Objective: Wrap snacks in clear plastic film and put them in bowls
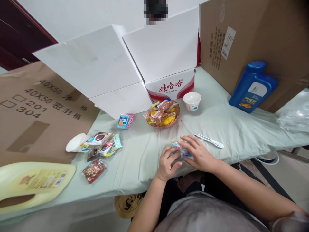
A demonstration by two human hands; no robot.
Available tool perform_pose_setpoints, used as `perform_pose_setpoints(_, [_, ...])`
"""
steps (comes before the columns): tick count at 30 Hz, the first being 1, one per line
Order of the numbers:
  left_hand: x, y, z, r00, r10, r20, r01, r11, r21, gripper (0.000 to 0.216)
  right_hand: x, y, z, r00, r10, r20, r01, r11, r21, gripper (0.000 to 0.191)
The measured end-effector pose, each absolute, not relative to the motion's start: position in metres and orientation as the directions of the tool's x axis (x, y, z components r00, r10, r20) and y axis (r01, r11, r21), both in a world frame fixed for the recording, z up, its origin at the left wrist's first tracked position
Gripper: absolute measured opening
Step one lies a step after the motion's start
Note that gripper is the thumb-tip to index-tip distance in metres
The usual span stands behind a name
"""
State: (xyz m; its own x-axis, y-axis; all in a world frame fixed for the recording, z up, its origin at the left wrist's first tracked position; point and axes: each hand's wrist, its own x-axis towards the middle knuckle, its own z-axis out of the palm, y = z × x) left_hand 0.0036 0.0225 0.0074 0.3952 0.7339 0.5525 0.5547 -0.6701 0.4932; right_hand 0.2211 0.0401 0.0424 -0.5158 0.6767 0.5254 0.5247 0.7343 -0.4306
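Both my hands rest at the table's front edge, over small blue-patterned snack packets (183, 151) in clear wrapping. My left hand (167, 163) lies against the packets' left side, fingers bent but apart. From the right, my right hand (199, 153) reaches across them with its fingers stretched out and spread. The fingers partly cover the packets, so I cannot tell how many there are. Just right of my right hand lies a slim white utility knife (209, 140). Beyond my hands stands a round basket (162, 127) heaped with yellow and brown wrapped snacks.
A white bowl (192, 101) stands right of the basket. To the left are pink and blue packets (125, 121), a tipped bowl (76, 143), several snack packets (106, 146) and a yellow jug (48, 183). White boxes (169, 48), cardboard cartons (231, 42) and a blue bottle (253, 87) enclose the back.
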Motion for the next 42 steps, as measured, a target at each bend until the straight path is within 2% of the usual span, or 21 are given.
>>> perform_pose_setpoints(3, [0.005, 0.022, 0.01, 0.44, 0.75, 0.494, 0.535, -0.661, 0.526, 0.041, 0.213, 0.044, 0.036, -0.557, 0.682, 0.473, 0.544, 0.731, -0.413, 0.036])
perform_pose_setpoints(5, [0.008, 0.024, 0.009, 0.396, 0.797, 0.457, 0.597, -0.601, 0.532, 0.041, 0.215, 0.048, 0.033, -0.462, 0.72, 0.518, 0.527, 0.693, -0.492, 0.026])
perform_pose_setpoints(8, [0.013, 0.028, 0.004, 0.323, 0.841, 0.434, 0.666, -0.528, 0.527, 0.046, 0.225, 0.053, 0.032, -0.25, 0.788, 0.563, 0.488, 0.605, -0.629, 0.021])
perform_pose_setpoints(12, [0.012, 0.032, -0.004, 0.16, 0.888, 0.432, 0.599, -0.435, 0.672, 0.012, 0.238, 0.057, 0.03, -0.058, 0.851, 0.522, 0.495, 0.478, -0.725, 0.016])
perform_pose_setpoints(15, [0.008, 0.031, -0.003, 0.051, 0.916, 0.398, 0.559, -0.356, 0.749, 0.014, 0.241, 0.059, 0.022, 0.028, 0.889, 0.456, 0.483, 0.388, -0.785, 0.015])
perform_pose_setpoints(18, [0.01, 0.027, 0.003, 0.065, 0.905, 0.419, 0.577, -0.377, 0.724, 0.008, 0.239, 0.06, 0.018, 0.057, 0.915, 0.4, 0.448, 0.335, -0.829, 0.016])
perform_pose_setpoints(22, [0.018, 0.027, 0.011, 0.21, 0.896, 0.392, 0.666, -0.425, 0.614, 0.051, 0.233, 0.061, 0.02, 0.005, 0.921, 0.389, 0.38, 0.358, -0.853, 0.018])
perform_pose_setpoints(23, [0.019, 0.029, 0.012, 0.219, 0.903, 0.371, 0.686, -0.413, 0.6, 0.05, 0.232, 0.061, 0.021, 0.011, 0.923, 0.384, 0.364, 0.354, -0.862, 0.019])
perform_pose_setpoints(25, [0.018, 0.032, 0.012, 0.201, 0.913, 0.355, 0.699, -0.388, 0.602, 0.031, 0.231, 0.062, 0.022, 0.049, 0.931, 0.363, 0.333, 0.327, -0.884, 0.02])
perform_pose_setpoints(28, [0.012, 0.035, 0.012, 0.125, 0.923, 0.365, 0.669, -0.35, 0.656, 0.012, 0.232, 0.064, 0.022, 0.087, 0.944, 0.32, 0.298, 0.282, -0.912, 0.024])
perform_pose_setpoints(33, [-0.001, 0.027, 0.02, -0.055, 0.959, 0.28, 0.511, -0.213, 0.833, 0.011, 0.234, 0.068, 0.019, 0.107, 0.968, 0.228, 0.266, 0.193, -0.944, 0.032])
perform_pose_setpoints(37, [-0.007, 0.019, 0.028, -0.107, 0.947, 0.303, 0.383, -0.242, 0.892, 0.015, 0.232, 0.072, 0.017, 0.104, 0.975, 0.196, 0.231, 0.168, -0.958, 0.036])
perform_pose_setpoints(39, [-0.006, 0.018, 0.031, -0.03, 0.936, 0.35, 0.407, -0.308, 0.86, 0.018, 0.228, 0.073, 0.018, 0.048, 0.977, 0.209, 0.227, 0.193, -0.955, 0.037])
perform_pose_setpoints(42, [0.004, 0.022, 0.035, 0.268, 0.914, 0.305, 0.51, -0.403, 0.76, 0.052, 0.22, 0.073, 0.021, -0.039, 0.969, 0.244, 0.231, 0.246, -0.941, 0.035])
